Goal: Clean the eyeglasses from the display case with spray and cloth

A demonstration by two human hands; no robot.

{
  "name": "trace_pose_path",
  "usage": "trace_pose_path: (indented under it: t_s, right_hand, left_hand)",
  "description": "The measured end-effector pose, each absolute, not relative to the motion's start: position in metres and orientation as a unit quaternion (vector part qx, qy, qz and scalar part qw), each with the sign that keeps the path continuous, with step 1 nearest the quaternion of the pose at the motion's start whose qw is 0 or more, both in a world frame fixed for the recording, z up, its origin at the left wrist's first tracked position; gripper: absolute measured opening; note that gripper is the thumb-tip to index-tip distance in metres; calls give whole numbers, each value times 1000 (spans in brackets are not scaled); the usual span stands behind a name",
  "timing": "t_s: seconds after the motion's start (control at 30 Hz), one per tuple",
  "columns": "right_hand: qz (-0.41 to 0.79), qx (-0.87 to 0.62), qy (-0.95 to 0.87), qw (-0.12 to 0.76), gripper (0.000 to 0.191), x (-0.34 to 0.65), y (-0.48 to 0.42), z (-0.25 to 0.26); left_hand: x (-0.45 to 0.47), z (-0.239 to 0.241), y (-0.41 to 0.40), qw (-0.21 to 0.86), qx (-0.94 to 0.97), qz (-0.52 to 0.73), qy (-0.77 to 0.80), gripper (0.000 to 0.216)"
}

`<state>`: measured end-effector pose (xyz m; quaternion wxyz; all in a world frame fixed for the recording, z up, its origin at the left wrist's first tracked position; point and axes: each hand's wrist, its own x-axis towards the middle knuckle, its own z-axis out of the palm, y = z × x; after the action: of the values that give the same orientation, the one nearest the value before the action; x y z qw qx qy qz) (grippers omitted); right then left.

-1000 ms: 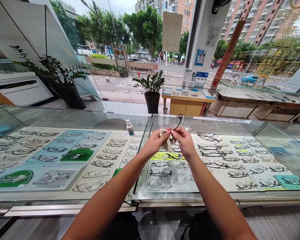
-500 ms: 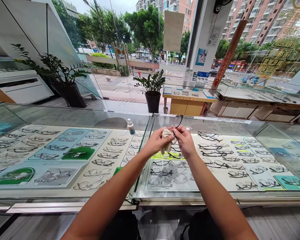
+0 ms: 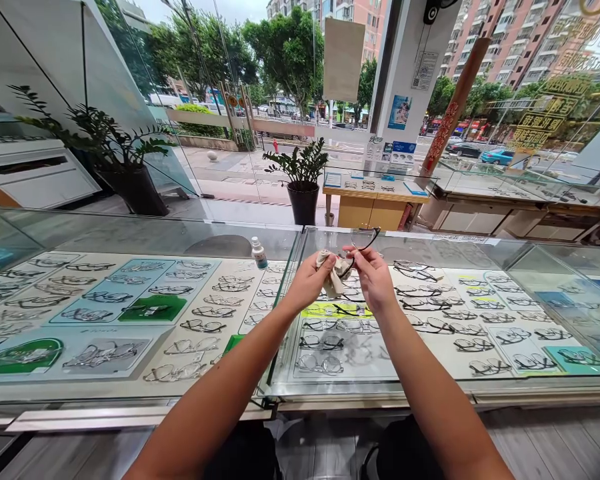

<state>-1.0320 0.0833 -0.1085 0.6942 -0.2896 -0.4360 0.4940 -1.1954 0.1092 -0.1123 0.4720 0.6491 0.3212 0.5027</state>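
Note:
Both my hands are raised over a glass display counter (image 3: 145,233). My left hand (image 3: 310,280) is closed on a small beige cleaning cloth (image 3: 333,277), pressed against one lens of a pair of black-framed glasses (image 3: 363,241). My right hand (image 3: 375,277) pinches the frame of the glasses, and the other lens sticks up above my fingers. The lens under the cloth is hidden.
Under the glass lie several rows of spectacles (image 3: 200,310) on coloured trays. A small white bottle (image 3: 259,253) stands on the counter left of my hands. Potted plants (image 3: 300,180) and a wooden table (image 3: 375,200) stand beyond, in front of shop windows.
My hands have risen slightly with the glasses, and the free lens now leans further right. The cloth stays against the other lens.

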Motion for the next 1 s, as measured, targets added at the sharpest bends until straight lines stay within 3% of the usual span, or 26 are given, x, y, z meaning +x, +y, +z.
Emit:
trace_pose_path:
  t_s: [0.27, 0.37, 0.53, 0.73, 0.8, 1.0]
  right_hand:
    - [515, -268, -395, 712, 27, -1021, 84, -102]
    - [522, -265, -408, 700, 22, -1018, 83, -102]
    - [493, -287, -442, 692, 21, -1021, 84, -106]
    - [407, -335, -497, 689, 21, -1025, 84, -108]
    - [374, -352, -514, 687, 22, -1025, 83, -109]
    - [270, -381, -573, 674, 22, -1025, 78, -108]
  left_hand:
    - [-1213, -103, 118, 434, 591, 550, 398, 58]
    - [-1228, -98, 124, 353, 629, 523, 454, 57]
    - [-1241, -96, 131, 140, 714, 332, 600, 50]
    - [-1242, -109, 138, 80, 679, 98, 723, 52]
    - [-1242, -111, 138, 24, 690, 131, 711, 53]
    - [-1234, -104, 128, -116, 747, 468, 457, 62]
